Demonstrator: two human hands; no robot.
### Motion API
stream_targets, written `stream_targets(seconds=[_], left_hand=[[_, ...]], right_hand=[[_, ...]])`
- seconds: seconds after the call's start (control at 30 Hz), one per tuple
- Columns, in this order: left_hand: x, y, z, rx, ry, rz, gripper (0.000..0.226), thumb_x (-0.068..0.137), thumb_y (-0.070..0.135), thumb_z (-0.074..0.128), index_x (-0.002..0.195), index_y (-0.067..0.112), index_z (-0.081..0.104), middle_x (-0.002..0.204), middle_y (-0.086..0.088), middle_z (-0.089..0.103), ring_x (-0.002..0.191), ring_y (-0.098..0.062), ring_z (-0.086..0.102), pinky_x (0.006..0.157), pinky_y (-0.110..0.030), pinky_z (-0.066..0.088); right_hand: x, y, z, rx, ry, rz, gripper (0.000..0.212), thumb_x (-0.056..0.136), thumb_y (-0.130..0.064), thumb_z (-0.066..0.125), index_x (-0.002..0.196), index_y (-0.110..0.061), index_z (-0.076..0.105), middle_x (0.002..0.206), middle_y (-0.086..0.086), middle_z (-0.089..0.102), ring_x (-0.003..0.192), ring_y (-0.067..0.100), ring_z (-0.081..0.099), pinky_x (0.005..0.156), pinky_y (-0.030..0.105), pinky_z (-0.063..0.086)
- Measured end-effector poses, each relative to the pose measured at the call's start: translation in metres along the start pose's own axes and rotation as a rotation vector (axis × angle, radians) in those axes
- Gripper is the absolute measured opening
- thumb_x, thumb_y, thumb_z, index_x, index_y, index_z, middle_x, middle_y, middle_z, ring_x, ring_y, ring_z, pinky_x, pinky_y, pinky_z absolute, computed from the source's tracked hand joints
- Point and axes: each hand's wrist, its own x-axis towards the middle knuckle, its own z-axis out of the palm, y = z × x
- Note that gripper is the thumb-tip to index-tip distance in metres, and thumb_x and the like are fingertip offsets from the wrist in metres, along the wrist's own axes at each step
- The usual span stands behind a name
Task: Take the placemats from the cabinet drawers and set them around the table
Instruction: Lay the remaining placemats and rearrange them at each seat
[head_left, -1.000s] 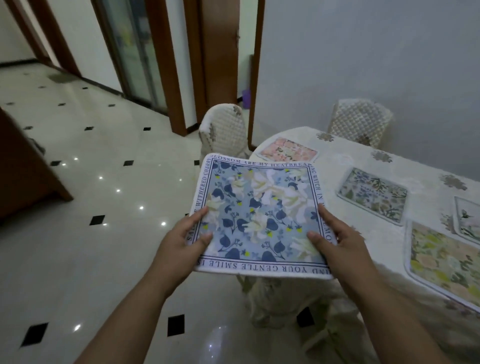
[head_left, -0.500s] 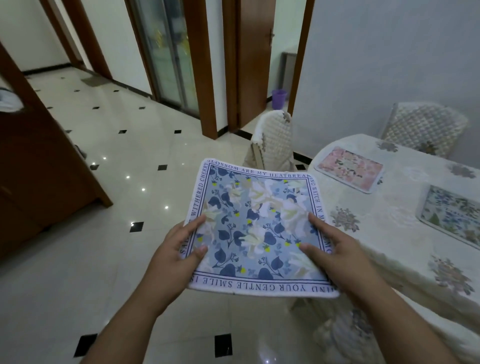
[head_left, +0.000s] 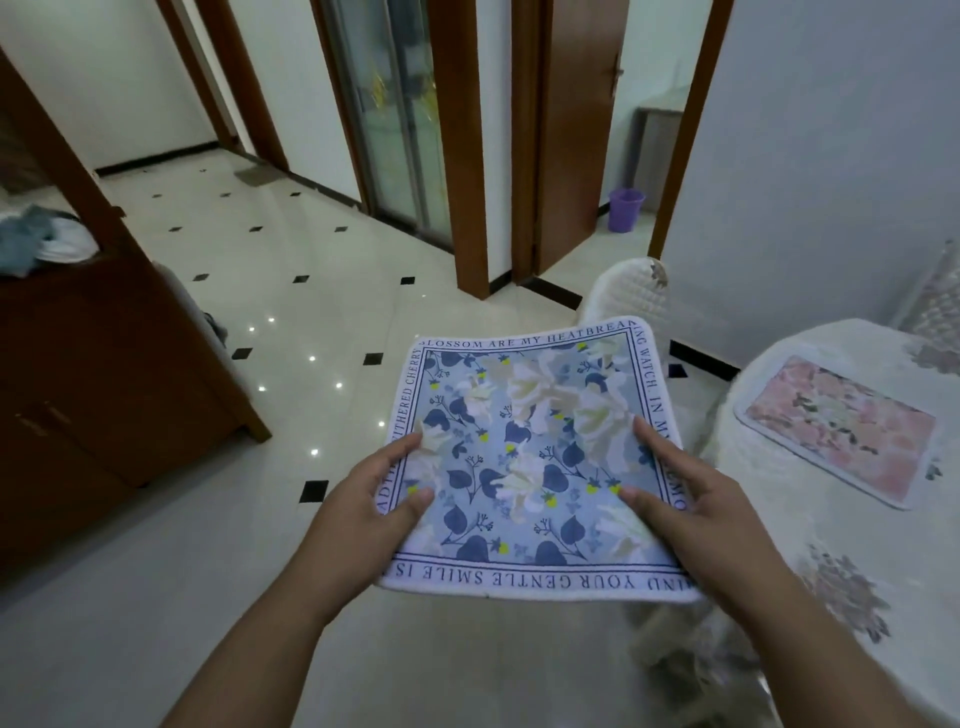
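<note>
I hold a blue floral placemat (head_left: 530, 447) with a lettered white border flat in front of me, above the floor and left of the table. My left hand (head_left: 363, 514) grips its left edge, thumb on top. Gripping the right edge is my right hand (head_left: 696, 509). The table (head_left: 779, 545), under a cream embroidered cloth, fills the right side. A pink floral placemat (head_left: 836, 428) lies on it near the far rounded end.
A dark wooden cabinet (head_left: 104, 395) stands at the left with cloths (head_left: 36, 244) on top. Two chairs with quilted covers (head_left: 631, 296) stand at the table's far end. Glossy tiled floor stretches ahead toward doorways; a purple bin (head_left: 626, 209) sits in one.
The view has swung left: the table slid toward the right edge and only the pink placemat remains visible. The cabinet came further into view. Both hands keep the same grip on the blue placemat.
</note>
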Motion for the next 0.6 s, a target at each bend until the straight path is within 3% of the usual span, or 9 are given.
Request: stream_targets(seconds=[0.07, 0.17, 0.27, 0.43, 0.6], left_hand=[[0.032, 0.002, -0.005, 0.036, 0.023, 0.021, 0.053, 0.092, 0.027, 0.072, 0.135, 0.053, 0.056, 0.128, 0.037, 0.056, 0.118, 0.005, 0.059, 0.103, -0.030, 0.050], [0.083, 0.001, -0.014, 0.019, 0.045, 0.013, 0.053, 0.093, 0.024, 0.071, 0.136, 0.051, 0.056, 0.119, 0.051, 0.050, 0.117, 0.014, 0.054, 0.104, -0.029, 0.049], [0.137, -0.006, -0.025, -0.044, 0.048, 0.008, 0.051, 0.094, 0.024, 0.070, 0.133, 0.053, 0.058, 0.122, 0.046, 0.052, 0.118, 0.004, 0.058, 0.103, -0.034, 0.052], [0.255, -0.024, -0.043, -0.088, -0.031, 0.043, 0.051, 0.095, 0.023, 0.068, 0.134, 0.053, 0.057, 0.132, 0.034, 0.052, 0.120, -0.006, 0.061, 0.101, -0.040, 0.054], [0.379, -0.027, -0.064, -0.080, -0.161, 0.089, 0.052, 0.094, 0.020, 0.069, 0.135, 0.050, 0.058, 0.132, 0.030, 0.053, 0.119, -0.007, 0.062, 0.102, -0.041, 0.053]], right_hand=[[0.039, -0.006, 0.006, -0.030, -0.013, -0.013, 0.065, 0.085, -0.023, 0.079, 0.137, -0.054, 0.053, 0.119, -0.044, 0.056, 0.108, -0.002, 0.066, 0.099, 0.037, 0.054], [0.095, -0.014, 0.014, -0.055, -0.034, -0.003, 0.065, 0.085, -0.028, 0.079, 0.134, -0.061, 0.051, 0.115, -0.046, 0.057, 0.106, 0.000, 0.068, 0.099, 0.039, 0.055], [0.148, -0.018, 0.028, -0.038, -0.027, 0.017, 0.064, 0.084, -0.031, 0.078, 0.129, -0.067, 0.050, 0.107, -0.051, 0.058, 0.099, 0.001, 0.071, 0.092, 0.038, 0.059], [0.236, -0.020, 0.064, -0.034, 0.032, 0.078, 0.065, 0.084, -0.035, 0.078, 0.132, -0.066, 0.049, 0.118, -0.028, 0.062, 0.084, 0.011, 0.076, 0.075, 0.041, 0.064], [0.314, -0.025, 0.098, -0.022, 0.179, 0.117, 0.066, 0.086, -0.027, 0.078, 0.135, -0.060, 0.051, 0.121, -0.031, 0.062, 0.091, 0.009, 0.074, 0.083, 0.039, 0.062]])
